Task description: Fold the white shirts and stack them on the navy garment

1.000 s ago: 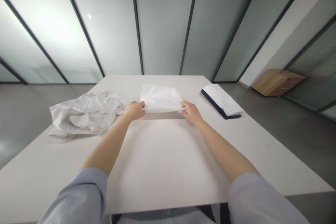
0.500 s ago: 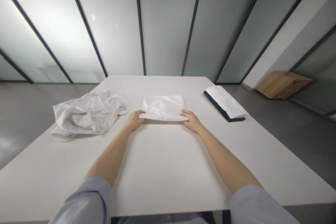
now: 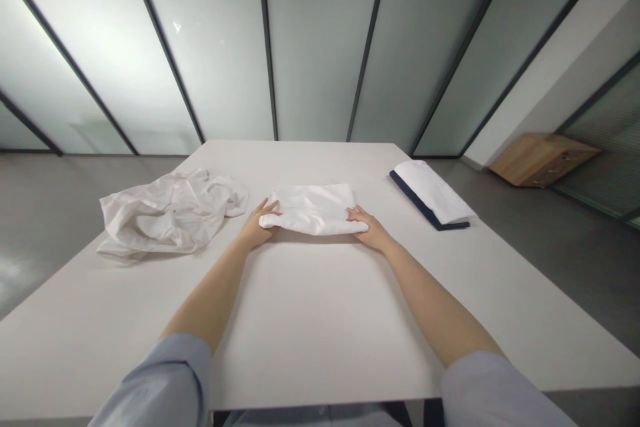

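A folded white cloth (image 3: 314,203) lies in front of me at the middle of the table, its near edge bulging in a thick, slightly raised roll. At the left end of that edge, my left hand (image 3: 258,225) grips the cloth, its fingers partly spread over the top. My right hand (image 3: 369,227) holds the opposite end, with fingertips on top and the lower part of the hand beneath the edge. Whether the cloth is a garment cannot be made out.
To the left, a crumpled white cloth (image 3: 170,213) sits in a loose heap by the table's edge. Folded white fabric (image 3: 433,190) rests on a dark navy folded piece (image 3: 415,203) at the right. The white table (image 3: 320,320) extends toward frosted glass panels; a wooden cabinet (image 3: 540,160) stands beyond.
The cloth's near edge has become a thicker, wider roll and come slightly toward me. My left fingers have spread and lifted a little; both hands remain at the ends.
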`<state>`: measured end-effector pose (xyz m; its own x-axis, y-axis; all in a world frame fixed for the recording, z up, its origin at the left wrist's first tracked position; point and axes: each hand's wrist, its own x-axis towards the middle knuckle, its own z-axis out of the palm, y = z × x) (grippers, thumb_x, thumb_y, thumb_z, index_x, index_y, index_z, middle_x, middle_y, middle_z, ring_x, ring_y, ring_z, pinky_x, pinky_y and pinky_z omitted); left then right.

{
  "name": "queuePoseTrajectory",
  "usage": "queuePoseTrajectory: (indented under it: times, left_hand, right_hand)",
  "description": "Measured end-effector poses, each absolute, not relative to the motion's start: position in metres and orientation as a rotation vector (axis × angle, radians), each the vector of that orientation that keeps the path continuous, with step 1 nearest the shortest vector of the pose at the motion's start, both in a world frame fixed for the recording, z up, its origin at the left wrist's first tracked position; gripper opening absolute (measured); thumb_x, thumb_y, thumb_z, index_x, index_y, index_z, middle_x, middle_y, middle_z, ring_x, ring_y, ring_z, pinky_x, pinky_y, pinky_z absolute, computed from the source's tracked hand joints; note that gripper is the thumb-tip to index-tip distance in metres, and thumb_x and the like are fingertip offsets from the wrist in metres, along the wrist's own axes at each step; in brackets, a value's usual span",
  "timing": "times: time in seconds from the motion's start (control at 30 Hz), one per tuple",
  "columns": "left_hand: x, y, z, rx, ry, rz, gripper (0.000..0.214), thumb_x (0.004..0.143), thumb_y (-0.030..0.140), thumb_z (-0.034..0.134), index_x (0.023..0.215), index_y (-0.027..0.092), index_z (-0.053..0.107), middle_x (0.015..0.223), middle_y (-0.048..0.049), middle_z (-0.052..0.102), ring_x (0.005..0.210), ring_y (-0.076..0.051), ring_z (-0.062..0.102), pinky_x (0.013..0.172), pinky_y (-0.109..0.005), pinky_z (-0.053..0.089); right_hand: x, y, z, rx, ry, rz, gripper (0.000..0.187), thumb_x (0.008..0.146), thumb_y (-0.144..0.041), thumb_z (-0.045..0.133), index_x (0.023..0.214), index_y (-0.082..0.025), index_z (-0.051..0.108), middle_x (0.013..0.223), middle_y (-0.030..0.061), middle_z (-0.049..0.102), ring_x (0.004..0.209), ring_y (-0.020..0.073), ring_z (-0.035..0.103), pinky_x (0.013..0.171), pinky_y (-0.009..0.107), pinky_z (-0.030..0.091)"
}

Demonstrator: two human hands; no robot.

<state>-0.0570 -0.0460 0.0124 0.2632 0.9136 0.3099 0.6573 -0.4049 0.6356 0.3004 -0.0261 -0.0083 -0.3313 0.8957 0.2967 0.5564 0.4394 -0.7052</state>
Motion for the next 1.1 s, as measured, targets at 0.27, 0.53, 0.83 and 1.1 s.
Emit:
queuePoseTrajectory:
  times: [0.27,0.53,0.83,1.1]
  left_hand:
    - [-0.056,-0.040,0.005,1.658,1.624,1.050,0.046,0.074,0.057,0.056,0.086,0.014,0.067,0.087,-0.0102,0.071,0.094,-0.031,0.064,0.079,-0.036,0.051]
    - [-0.051,-0.037,0.007,1.650,1.755,1.038,0.048,0.081,0.056,0.049,0.099,0.013,0.062,0.093,-0.0127,0.069,0.090,-0.030,0.064,0.077,-0.036,0.049]
    - [-0.035,-0.045,0.012,1.865,2.153,0.992,0.063,0.081,0.023,0.048,0.142,0.012,0.034,0.113,-0.0165,0.062,0.110,-0.031,0.059,0.092,-0.044,0.046]
    - [-0.027,-0.054,0.016,2.396,1.952,0.692,0.041,0.091,0.027,0.042,0.128,0.022,0.058,0.137,-0.0088,0.055,0.131,-0.026,0.044,0.111,-0.044,0.029]
  right_hand:
    - [0.291,-0.030,0.000,-1.359,-1.782,0.697,0.031,0.084,-0.044,0.049,0.094,-0.019,0.065,0.093,0.0052,0.071,0.089,0.0244,0.064,0.082,0.035,0.049]
    - [0.284,-0.022,-0.007,-1.570,-1.738,0.428,0.033,0.085,-0.054,0.042,0.074,-0.024,0.052,0.060,-0.0013,0.055,0.062,0.0190,0.053,0.059,0.028,0.041]
    - [0.286,-0.020,-0.014,-1.540,-1.647,0.233,0.050,0.089,-0.050,0.042,0.127,-0.019,0.050,0.103,0.0112,0.065,0.094,0.0255,0.061,0.085,0.039,0.047]
    - [0.274,-0.033,0.000,-1.420,-2.236,0.085,0.047,0.094,-0.044,0.040,0.133,-0.022,0.054,0.149,0.0104,0.042,0.141,0.0293,0.028,0.111,0.047,0.026]
